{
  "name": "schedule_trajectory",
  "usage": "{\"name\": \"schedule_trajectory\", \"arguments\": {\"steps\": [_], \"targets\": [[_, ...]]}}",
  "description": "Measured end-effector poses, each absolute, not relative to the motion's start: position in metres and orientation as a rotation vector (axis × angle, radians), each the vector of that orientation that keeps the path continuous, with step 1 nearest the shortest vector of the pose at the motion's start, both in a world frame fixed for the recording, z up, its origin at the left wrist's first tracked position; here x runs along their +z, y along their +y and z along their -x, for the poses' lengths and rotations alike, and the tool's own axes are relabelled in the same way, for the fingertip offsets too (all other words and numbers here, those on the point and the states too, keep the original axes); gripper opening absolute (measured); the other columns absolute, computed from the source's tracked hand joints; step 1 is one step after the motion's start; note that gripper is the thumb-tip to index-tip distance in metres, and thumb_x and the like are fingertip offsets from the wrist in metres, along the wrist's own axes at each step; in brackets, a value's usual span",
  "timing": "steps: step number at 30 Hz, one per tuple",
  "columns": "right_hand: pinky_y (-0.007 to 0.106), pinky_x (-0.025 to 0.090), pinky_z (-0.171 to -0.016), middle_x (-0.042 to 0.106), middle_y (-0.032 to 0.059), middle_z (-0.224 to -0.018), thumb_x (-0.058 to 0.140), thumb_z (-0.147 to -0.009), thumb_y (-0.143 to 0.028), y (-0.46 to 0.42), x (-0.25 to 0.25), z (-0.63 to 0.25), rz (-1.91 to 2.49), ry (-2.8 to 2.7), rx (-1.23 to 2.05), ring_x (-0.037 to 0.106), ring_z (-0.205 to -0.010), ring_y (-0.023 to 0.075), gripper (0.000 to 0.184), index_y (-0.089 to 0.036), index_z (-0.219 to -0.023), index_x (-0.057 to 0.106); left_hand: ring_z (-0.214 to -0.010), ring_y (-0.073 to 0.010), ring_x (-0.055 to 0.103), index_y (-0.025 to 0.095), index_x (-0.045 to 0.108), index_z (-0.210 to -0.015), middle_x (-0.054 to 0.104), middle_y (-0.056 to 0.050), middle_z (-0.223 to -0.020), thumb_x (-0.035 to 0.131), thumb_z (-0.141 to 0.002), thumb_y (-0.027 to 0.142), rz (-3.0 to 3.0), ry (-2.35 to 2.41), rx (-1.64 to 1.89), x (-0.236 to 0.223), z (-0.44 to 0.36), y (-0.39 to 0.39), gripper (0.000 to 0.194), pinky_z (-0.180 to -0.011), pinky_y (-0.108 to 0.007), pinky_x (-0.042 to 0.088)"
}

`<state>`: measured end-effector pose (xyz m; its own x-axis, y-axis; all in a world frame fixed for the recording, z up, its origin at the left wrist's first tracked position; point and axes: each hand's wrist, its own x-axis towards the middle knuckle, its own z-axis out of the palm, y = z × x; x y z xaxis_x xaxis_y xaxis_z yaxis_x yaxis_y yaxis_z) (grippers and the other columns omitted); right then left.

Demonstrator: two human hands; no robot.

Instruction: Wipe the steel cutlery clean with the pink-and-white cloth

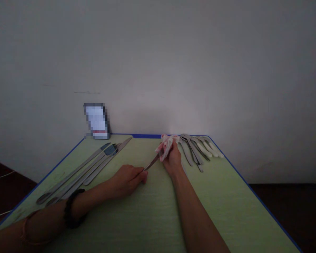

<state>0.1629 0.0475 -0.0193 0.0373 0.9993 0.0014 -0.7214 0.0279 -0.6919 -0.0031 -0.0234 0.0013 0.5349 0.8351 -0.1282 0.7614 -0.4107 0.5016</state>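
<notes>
My left hand [130, 181] is closed around one end of a slim metal piece of cutlery [153, 162], which slants up to the right. Its far end disappears into a crumpled pink-and-white cloth [165, 144], so I cannot tell which kind of cutlery it is. My right hand [173, 159] grips that cloth around the metal. Just right of this hand lies a bunch of metal cutlery [193, 147] with spoons among it. Beside the bunch are several pieces with pale handles [207, 149].
Long metal table knives [94, 167] lie side by side on the left of the green table [147, 225], which has a blue edge. A phone [97, 121] with a lit, blurred screen leans against the wall [158, 70] at the back left.
</notes>
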Motion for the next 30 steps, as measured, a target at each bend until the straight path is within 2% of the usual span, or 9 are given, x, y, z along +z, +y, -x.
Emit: {"name": "schedule_trajectory", "arguments": {"steps": [4,12,16,21,26,30], "targets": [[0.02,0.026,-0.029,0.055,-0.0029,-0.048,0.047,-0.084,-0.046,0.0451,-0.0185,-0.1626,0.616,-0.639,1.482,0.039,-0.035,0.0096,0.032,-0.017,-0.086,0.061,-0.053,-0.0142,0.051,0.018,0.06,-0.074,0.05,0.002,-0.051,0.021,-0.093,0.039,-2.275,1.292,0.205,0.0022,0.003,-0.024,0.048,-0.058,-0.022,0.037],[0.019,0.028,-0.032,0.042,-0.0065,-0.036,0.037,-0.081,-0.032,0.0445,-0.0116,-0.1666,0.562,-0.426,1.525,0.039,-0.034,0.0095,0.029,-0.016,-0.075,0.06,-0.056,-0.0145,0.053,0.018,0.061,-0.075,0.054,0.0,-0.058,0.023,-0.093,0.039,-2.357,1.279,0.168,0.001,0.0042,-0.0239,0.048,-0.059,-0.023,0.036],[0.02,0.029,-0.031,0.043,-0.0069,-0.037,0.038,-0.081,-0.039,0.0433,-0.012,-0.1653,0.618,-0.434,1.497,0.041,-0.033,0.0106,0.03,-0.017,-0.078,0.059,-0.058,-0.0146,0.054,0.018,0.061,-0.076,0.056,-0.001,-0.06,0.023,-0.094,0.04,-2.365,1.268,0.169,0.0,0.005,-0.0234,0.047,-0.059,-0.023,0.036],[0.021,0.023,-0.026,0.049,-0.0058,-0.04,0.041,-0.083,-0.048,0.0415,-0.0156,-0.162,0.737,-0.608,1.433,0.035,-0.027,0.0093,0.036,-0.017,-0.083,0.061,-0.054,-0.0142,0.051,0.018,0.06,-0.074,0.053,0.0,-0.058,0.023,-0.094,0.039,-2.323,1.271,0.217,0.0008,0.0037,-0.0236,0.047,-0.058,-0.023,0.035],[0.019,0.024,-0.027,0.05,-0.0061,-0.042,0.048,-0.081,-0.05,0.0426,-0.0162,-0.161,0.687,-0.565,1.458,0.044,-0.033,0.01,0.033,-0.018,-0.079,0.058,-0.053,-0.0142,0.049,0.018,0.059,-0.074,0.049,0.001,-0.055,0.023,-0.094,0.038,-2.308,1.273,0.209,0.0024,0.0022,-0.0231,0.046,-0.057,-0.023,0.034],[0.02,0.026,-0.03,0.049,-0.0059,-0.042,0.044,-0.082,-0.052,0.0426,-0.0144,-0.1605,0.607,-0.545,1.458,0.047,-0.037,0.0107,0.038,-0.017,-0.083,0.059,-0.054,-0.0145,0.05,0.018,0.059,-0.074,0.05,0.001,-0.056,0.023,-0.093,0.039,-2.312,1.28,0.201,0.002,0.0024,-0.0232,0.045,-0.058,-0.023,0.035]]}}
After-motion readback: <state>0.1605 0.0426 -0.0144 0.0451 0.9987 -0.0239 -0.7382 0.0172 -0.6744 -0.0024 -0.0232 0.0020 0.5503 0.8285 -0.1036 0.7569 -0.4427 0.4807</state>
